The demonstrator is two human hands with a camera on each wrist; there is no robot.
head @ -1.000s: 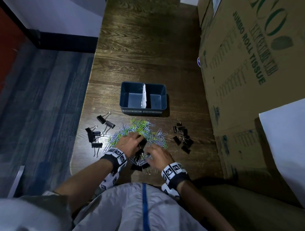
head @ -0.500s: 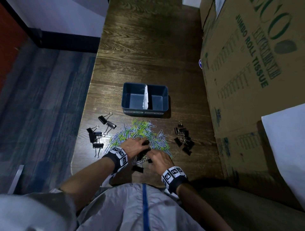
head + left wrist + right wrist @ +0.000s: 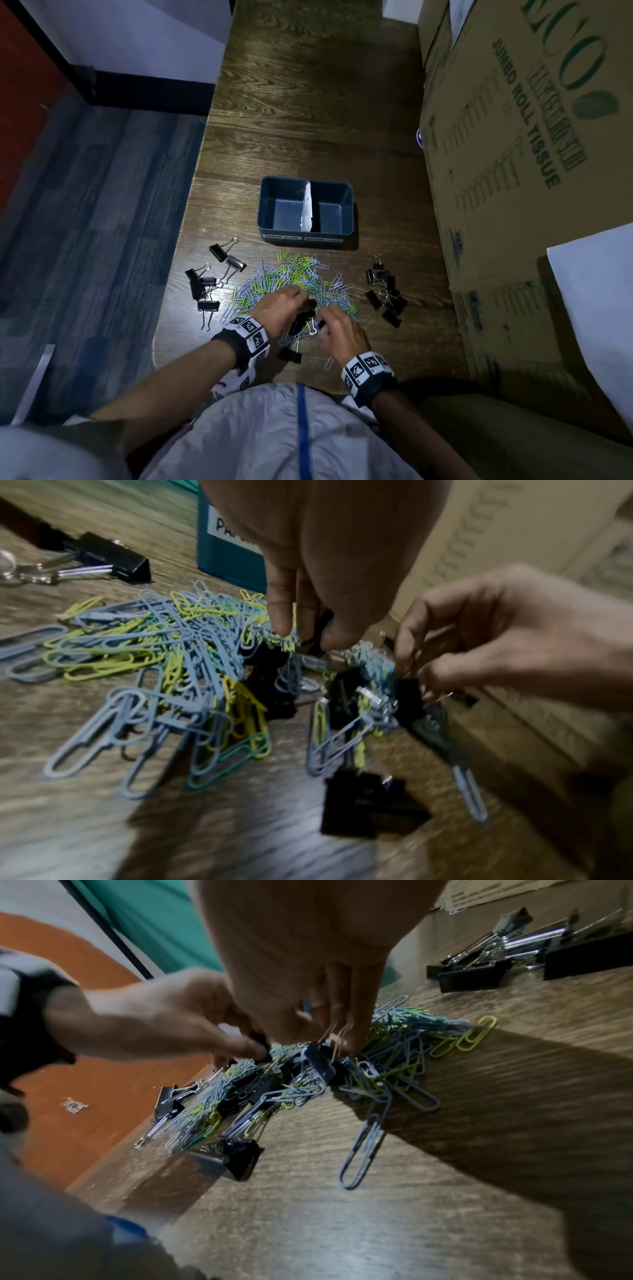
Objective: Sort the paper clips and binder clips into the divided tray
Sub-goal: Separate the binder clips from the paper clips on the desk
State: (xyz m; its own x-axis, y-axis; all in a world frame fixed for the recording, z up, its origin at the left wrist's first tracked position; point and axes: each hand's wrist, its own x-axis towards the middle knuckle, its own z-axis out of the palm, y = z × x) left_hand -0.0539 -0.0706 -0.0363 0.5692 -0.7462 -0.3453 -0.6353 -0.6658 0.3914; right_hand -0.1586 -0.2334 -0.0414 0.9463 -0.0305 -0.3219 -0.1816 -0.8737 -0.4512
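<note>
Head view: left hand (image 3: 284,305) and right hand (image 3: 342,330) down in paper clip pile (image 3: 294,277), just before the divided tray (image 3: 306,236). Left wrist view: left fingertips (image 3: 281,620) pinching a black binder clip (image 3: 320,631). Right wrist view: right fingertips (image 3: 356,1031) pinching wire handles of another binder clip (image 3: 320,1064).

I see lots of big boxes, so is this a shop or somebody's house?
Probably an office storeroom, though I can't be sure. Big cardboard cartons printed "Jumbo Roll Tissue" stand right beside a wooden table, and the floor is plain blue-grey carpet.
</note>
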